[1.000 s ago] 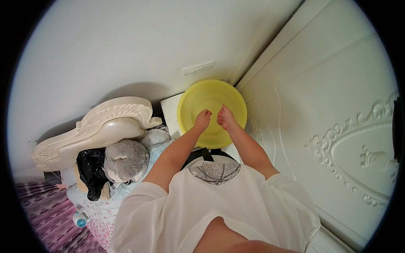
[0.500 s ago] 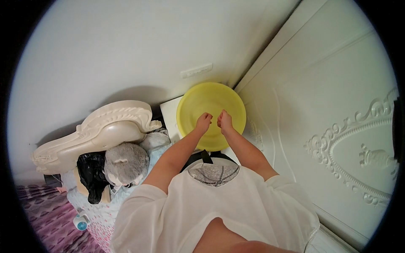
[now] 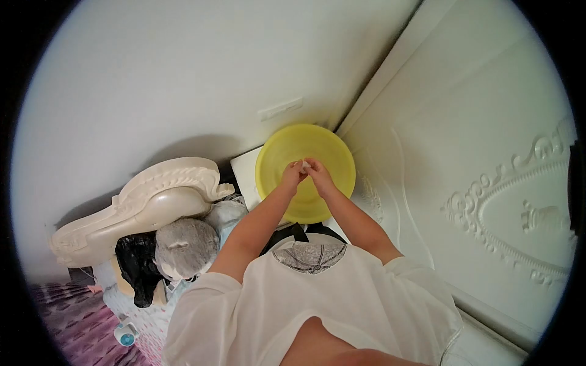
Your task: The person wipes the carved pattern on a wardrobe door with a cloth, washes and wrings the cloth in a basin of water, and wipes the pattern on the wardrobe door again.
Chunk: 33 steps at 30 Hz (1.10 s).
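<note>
A large round yellow basin (image 3: 332, 146) stands in the corner in front of me. Over it my left hand (image 3: 293, 172) and my right hand (image 3: 317, 171) meet, fingers closed and touching or nearly so. Between the fingertips a small white thing (image 3: 306, 165) shows, held by both hands; it is too small for me to tell its kind. The hands cover part of the basin's inside.
The basin rests on a white cabinet top (image 3: 246, 172), beside a white carved wardrobe door (image 3: 415, 183). At left are a cream headboard (image 3: 162, 195), a grey plush toy (image 3: 187, 247) and a black plastic bag (image 3: 139, 265). A small white-and-blue device (image 3: 127, 334) lies on the bed.
My hands have come together from slightly apart, and a small white thing now shows between them. The whole view has shifted slightly.
</note>
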### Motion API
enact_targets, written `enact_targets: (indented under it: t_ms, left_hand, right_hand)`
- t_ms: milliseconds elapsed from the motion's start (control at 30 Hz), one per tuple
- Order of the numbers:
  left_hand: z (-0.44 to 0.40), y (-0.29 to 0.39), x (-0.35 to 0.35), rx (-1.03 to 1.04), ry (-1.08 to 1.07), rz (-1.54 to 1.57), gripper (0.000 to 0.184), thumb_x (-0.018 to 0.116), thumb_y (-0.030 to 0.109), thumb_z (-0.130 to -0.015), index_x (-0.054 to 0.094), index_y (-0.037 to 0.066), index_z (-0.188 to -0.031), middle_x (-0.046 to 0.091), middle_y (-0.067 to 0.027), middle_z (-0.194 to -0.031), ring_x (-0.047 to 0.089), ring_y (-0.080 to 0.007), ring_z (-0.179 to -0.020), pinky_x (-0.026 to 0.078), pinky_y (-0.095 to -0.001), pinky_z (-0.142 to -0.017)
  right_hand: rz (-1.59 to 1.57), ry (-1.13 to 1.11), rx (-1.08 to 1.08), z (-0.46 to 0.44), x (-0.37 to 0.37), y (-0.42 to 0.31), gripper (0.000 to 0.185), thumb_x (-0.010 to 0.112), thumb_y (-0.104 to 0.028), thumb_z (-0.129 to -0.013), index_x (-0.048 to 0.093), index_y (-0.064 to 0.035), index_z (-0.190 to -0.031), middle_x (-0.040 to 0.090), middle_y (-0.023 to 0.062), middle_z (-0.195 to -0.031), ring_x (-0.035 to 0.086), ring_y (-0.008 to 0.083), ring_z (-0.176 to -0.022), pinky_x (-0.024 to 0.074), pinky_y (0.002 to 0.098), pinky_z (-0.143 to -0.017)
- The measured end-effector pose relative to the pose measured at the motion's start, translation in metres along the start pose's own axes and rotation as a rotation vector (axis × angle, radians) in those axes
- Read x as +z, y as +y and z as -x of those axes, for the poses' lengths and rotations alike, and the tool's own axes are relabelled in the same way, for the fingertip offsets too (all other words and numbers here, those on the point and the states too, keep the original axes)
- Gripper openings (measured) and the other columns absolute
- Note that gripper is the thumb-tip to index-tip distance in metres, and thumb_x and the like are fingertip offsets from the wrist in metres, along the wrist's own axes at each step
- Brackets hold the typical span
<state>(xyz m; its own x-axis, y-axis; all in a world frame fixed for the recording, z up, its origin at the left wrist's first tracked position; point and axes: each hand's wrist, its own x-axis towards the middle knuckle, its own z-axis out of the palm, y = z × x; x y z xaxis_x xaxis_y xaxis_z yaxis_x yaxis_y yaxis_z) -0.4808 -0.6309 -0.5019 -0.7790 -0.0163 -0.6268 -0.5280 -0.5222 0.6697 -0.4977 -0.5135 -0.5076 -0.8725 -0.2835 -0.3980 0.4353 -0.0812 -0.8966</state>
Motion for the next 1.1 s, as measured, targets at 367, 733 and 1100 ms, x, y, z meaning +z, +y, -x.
enact_targets:
  t_ms: [367,733,1100]
  left_hand:
    - [0.019,0.020,0.015,0.007,-0.163,-0.227,0.039,0.056,0.014,-0.085,0.045,0.004,-0.121,0.055,-0.0068,-0.105,0.055,-0.0160,-0.090,0.044,-0.0290,-0.079]
    - [0.045,0.032,0.095,0.137,-0.482,-0.342,0.029,0.062,0.019,-0.082,0.047,0.007,-0.104,0.054,-0.0034,-0.098,0.053,-0.0147,-0.090,0.043,-0.0282,-0.073]
    - [0.157,-0.050,0.203,0.180,-0.827,-0.703,0.027,0.059,0.019,-0.085,0.052,0.007,-0.108,0.056,-0.0009,-0.095,0.053,-0.0110,-0.087,0.043,-0.0258,-0.072]
  right_hand:
    - [0.206,0.170,0.030,0.035,-0.016,-0.034,0.050,0.068,-0.018,-0.077,0.045,-0.0045,-0.119,0.055,0.0078,-0.097,0.054,0.0153,-0.087,0.0455,0.0261,-0.070]
    - [0.041,0.369,-0.186,0.104,-0.062,-0.074,0.033,0.065,-0.018,-0.079,0.055,-0.0026,-0.107,0.058,0.0040,-0.089,0.055,0.0117,-0.080,0.0432,0.0240,-0.070]
    - [-0.184,0.609,-0.390,0.269,-0.142,-0.060,0.014,0.055,-0.011,-0.085,0.051,-0.0062,-0.097,0.055,0.0005,-0.086,0.053,0.0102,-0.081,0.0429,0.0254,-0.074]
